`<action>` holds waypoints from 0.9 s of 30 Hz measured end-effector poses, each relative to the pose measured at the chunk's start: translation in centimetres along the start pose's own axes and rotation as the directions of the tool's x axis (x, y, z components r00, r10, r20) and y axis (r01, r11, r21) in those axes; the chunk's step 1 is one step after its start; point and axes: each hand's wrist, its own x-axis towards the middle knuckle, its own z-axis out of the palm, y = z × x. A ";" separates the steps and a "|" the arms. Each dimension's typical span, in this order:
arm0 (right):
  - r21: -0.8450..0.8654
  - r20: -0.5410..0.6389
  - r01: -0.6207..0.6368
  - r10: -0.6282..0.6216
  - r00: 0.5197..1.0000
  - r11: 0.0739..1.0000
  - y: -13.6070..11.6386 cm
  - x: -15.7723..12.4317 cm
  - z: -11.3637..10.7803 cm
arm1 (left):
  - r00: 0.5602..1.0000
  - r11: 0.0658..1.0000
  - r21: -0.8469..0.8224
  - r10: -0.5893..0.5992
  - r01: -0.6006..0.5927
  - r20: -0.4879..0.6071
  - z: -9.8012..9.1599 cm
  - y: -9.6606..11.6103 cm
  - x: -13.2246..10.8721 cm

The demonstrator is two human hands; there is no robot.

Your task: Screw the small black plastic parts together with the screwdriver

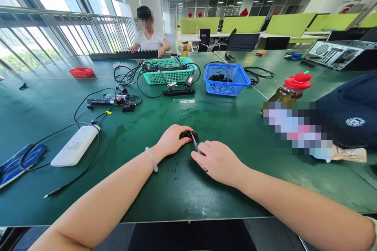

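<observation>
My left hand [173,139] rests on the green table [176,188], fingers curled round a small black part [190,135] that it pins down. A pale bangle sits on that wrist. My right hand [218,162] lies just right of it, closed on a thin metal tool [195,143] whose tip touches the black part. Most of the part is hidden under my left fingers.
A blue basket [226,79] with black parts and a teal basket [167,71] with cables stand farther back. A white power bank [75,145] with its cable lies left, a red-capped bottle [290,90] right. Another person sits at a keyboard [129,54] across the table.
</observation>
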 end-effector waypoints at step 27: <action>0.075 0.083 -0.015 0.009 0.997 0.997 -0.2 0.1 0.6 | 0.999 0.997 0.067 0.047 -0.047 -0.009 0.5 -0.1 -0.1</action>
